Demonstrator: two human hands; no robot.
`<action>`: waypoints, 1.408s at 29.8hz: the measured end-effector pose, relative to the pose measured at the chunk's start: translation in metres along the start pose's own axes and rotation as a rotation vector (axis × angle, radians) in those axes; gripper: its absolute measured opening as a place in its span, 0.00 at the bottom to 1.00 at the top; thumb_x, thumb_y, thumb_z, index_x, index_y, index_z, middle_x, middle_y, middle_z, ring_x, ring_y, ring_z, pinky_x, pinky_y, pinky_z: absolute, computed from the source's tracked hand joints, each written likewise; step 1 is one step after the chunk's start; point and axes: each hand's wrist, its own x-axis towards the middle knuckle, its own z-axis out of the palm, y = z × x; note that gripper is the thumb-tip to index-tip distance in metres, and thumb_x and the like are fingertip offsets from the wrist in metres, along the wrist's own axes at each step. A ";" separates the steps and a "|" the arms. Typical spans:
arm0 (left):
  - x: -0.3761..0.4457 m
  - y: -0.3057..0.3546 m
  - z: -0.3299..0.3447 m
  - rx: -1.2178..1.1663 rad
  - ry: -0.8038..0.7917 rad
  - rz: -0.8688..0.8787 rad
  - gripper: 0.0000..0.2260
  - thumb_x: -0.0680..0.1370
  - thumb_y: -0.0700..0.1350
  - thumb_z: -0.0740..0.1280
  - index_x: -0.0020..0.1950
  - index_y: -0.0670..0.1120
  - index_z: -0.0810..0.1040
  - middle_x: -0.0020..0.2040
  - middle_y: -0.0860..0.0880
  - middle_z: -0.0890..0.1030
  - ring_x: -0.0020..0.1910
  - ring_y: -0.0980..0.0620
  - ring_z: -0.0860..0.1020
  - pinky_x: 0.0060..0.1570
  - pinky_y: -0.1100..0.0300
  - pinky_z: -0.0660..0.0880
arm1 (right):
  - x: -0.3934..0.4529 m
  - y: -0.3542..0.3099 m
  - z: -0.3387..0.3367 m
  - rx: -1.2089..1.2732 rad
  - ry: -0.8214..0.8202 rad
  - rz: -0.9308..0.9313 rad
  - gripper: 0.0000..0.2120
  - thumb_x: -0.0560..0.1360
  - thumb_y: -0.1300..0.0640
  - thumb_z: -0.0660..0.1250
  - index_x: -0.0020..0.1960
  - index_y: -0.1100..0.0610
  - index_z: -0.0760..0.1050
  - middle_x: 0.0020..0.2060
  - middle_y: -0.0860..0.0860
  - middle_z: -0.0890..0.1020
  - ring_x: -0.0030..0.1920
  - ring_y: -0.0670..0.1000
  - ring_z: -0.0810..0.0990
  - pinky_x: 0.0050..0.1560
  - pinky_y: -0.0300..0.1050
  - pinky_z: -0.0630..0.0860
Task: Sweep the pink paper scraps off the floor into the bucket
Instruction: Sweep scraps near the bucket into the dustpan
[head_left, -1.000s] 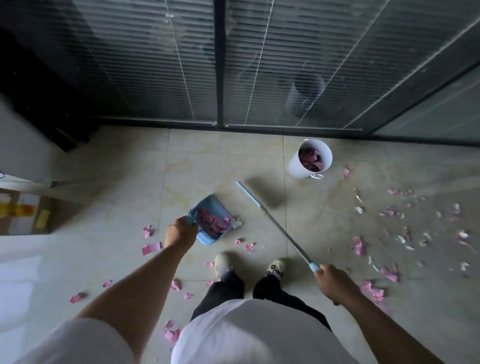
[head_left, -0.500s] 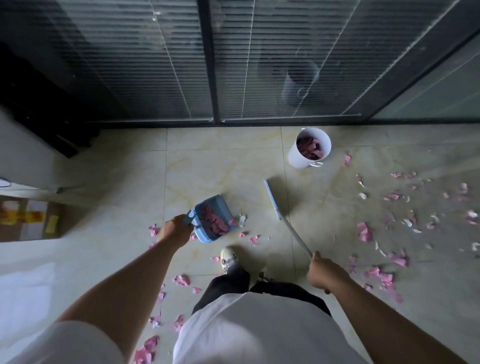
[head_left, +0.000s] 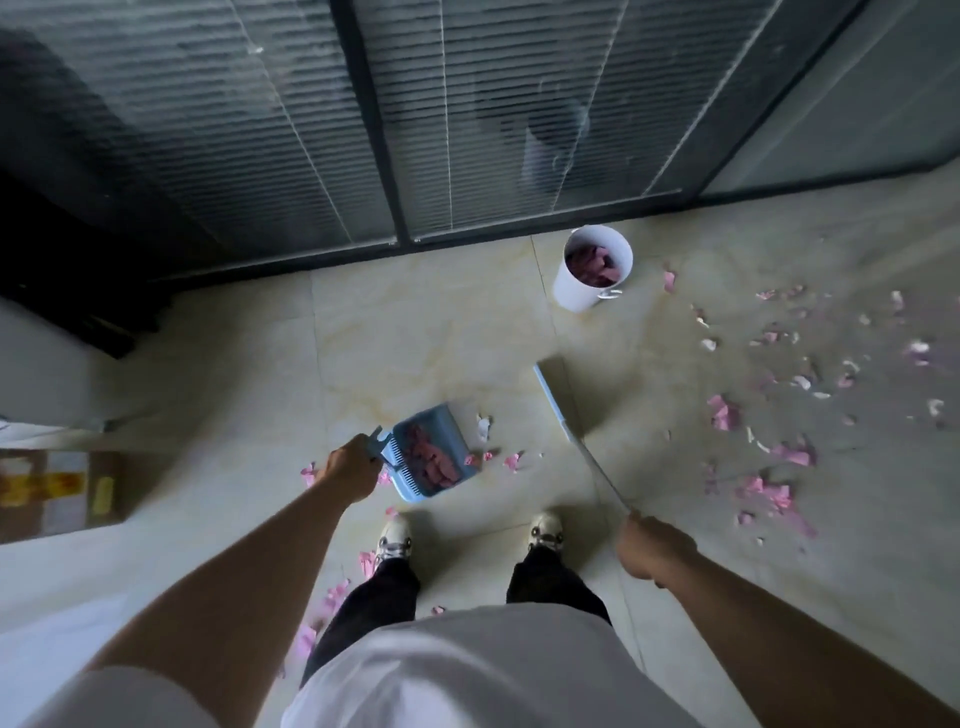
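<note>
Since half a second ago the right foot has stepped forward level with the left, and the broom has swung little. Its long handle runs from the right hand, whose fingers curl round it, up and away toward the bucket. Left hand grips the dustpan handle, scraps lying in the pan, its mouth pointing toward the bucket. Bare tile lies between dustpan and bucket. Most pink scraps lie right of the broom, the bucket near the glass wall.
</note>
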 end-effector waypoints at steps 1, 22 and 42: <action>0.002 -0.001 -0.002 0.004 -0.010 0.020 0.12 0.79 0.46 0.61 0.62 0.47 0.74 0.58 0.43 0.81 0.55 0.40 0.79 0.53 0.50 0.77 | -0.007 -0.007 0.009 0.030 -0.001 0.014 0.25 0.78 0.62 0.51 0.75 0.62 0.58 0.65 0.57 0.74 0.60 0.57 0.79 0.57 0.48 0.75; 0.024 -0.042 -0.011 0.078 -0.195 0.165 0.17 0.78 0.44 0.64 0.65 0.40 0.70 0.60 0.38 0.78 0.60 0.37 0.76 0.56 0.52 0.72 | -0.084 -0.165 0.069 0.206 0.010 -0.030 0.21 0.76 0.56 0.59 0.68 0.56 0.69 0.57 0.54 0.79 0.56 0.56 0.80 0.52 0.48 0.77; -0.024 0.080 -0.074 -1.044 -0.596 -0.046 0.11 0.75 0.40 0.67 0.52 0.46 0.66 0.36 0.43 0.77 0.25 0.50 0.72 0.26 0.63 0.71 | -0.103 -0.076 0.060 0.527 0.108 0.246 0.15 0.76 0.58 0.57 0.61 0.59 0.70 0.56 0.56 0.78 0.55 0.57 0.80 0.54 0.49 0.76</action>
